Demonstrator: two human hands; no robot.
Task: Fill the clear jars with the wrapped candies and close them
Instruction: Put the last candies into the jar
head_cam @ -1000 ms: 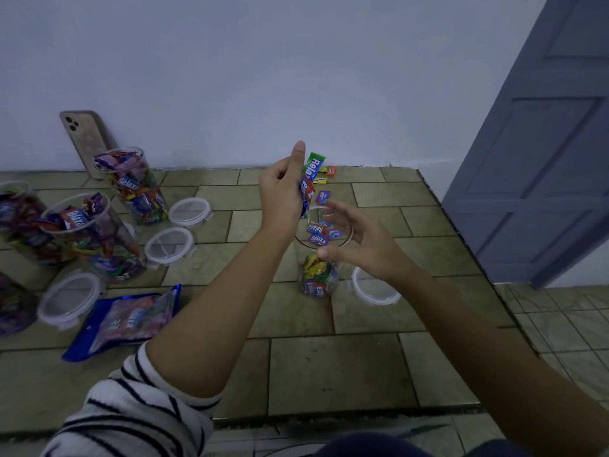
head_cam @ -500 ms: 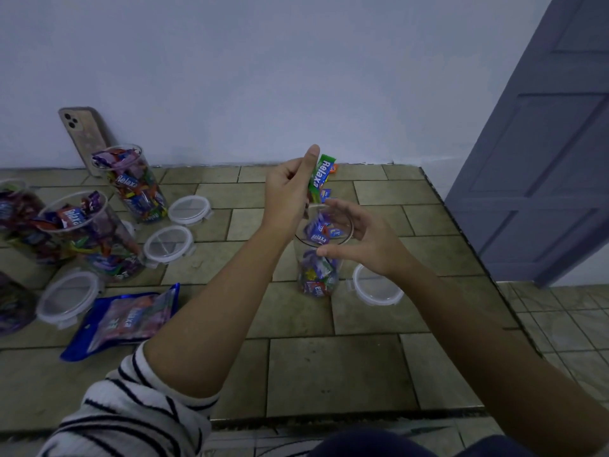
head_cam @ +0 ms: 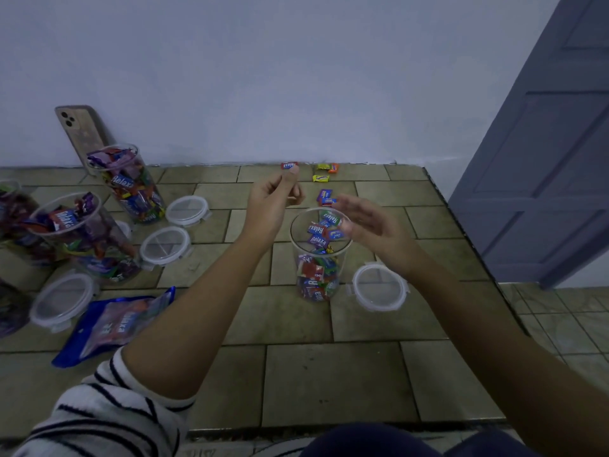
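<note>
a home, judging by the tiled floor [head_cam: 329, 384], plain wall [head_cam: 263, 77] and panelled door [head_cam: 543, 159].
</note>
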